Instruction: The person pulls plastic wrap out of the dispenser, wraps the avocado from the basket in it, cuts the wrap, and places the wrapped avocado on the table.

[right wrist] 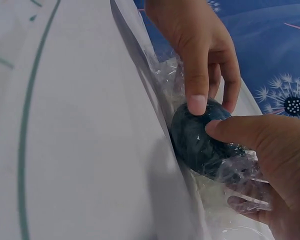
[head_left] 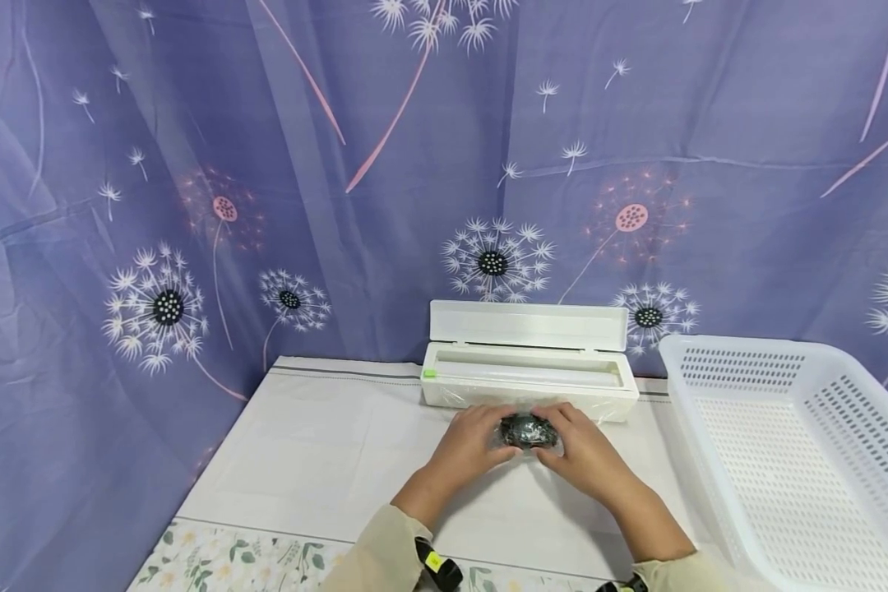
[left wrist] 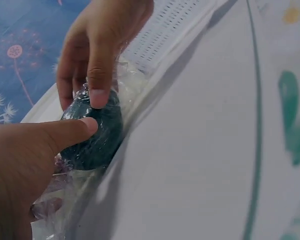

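Observation:
In the head view a dark green oval thing [head_left: 527,431], glossy and mottled, sits in clear cling film [right wrist: 240,170] just in front of a white film dispenser [head_left: 451,397]. My left hand [head_left: 468,444] grips its left end and my right hand [head_left: 588,452] the right end. Both thumbs press its near side, tips close together, while the other fingers reach round the far side. Film bunches around the ends and under the fingers in both wrist views. The dispenser's lid [head_left: 529,325] stands raised, with a pale film roll [head_left: 525,374] inside.
A white perforated plastic basket [head_left: 740,366] stands to the right on the table. The table [head_left: 303,460] has a white cover with a floral front strip [head_left: 229,555]. A purple-blue dandelion curtain [head_left: 385,247] hangs directly behind the dispenser and along the left.

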Demonstrator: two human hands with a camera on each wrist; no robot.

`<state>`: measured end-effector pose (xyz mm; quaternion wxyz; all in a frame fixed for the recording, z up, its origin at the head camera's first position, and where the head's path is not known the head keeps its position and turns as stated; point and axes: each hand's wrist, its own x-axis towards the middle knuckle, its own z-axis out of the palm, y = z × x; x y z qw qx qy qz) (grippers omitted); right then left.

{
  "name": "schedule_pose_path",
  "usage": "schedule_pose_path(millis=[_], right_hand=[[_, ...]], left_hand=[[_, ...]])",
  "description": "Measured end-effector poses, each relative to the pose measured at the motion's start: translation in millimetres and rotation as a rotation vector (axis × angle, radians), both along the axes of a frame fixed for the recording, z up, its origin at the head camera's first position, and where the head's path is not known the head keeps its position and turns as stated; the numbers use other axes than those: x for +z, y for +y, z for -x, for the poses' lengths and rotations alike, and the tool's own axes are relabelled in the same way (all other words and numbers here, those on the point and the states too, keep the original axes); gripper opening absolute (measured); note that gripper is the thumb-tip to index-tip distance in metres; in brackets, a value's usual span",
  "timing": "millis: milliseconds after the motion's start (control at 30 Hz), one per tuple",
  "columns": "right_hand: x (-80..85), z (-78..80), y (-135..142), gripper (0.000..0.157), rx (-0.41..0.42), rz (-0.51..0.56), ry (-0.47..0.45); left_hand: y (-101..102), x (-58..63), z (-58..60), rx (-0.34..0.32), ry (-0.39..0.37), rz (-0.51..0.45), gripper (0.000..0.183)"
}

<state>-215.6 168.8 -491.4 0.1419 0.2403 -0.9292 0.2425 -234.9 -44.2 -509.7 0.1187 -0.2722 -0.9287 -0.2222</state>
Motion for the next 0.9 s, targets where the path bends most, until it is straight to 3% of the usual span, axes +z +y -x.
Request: schedule_pose_path(millis=[267,900], right_hand=[[0.3,-0.9,0.1,0.066,-0.006,-0.017,-0.051],[5.7,-3.9,-2.7,0.063,0.019,0.007,-0.012]], left_hand=[[-2.8,3.4,1.0,-0.02,-0.091,-0.037,0.057],[-6.8,2.2,3.4,-0.049,-0.22,-0.139,0.053]])
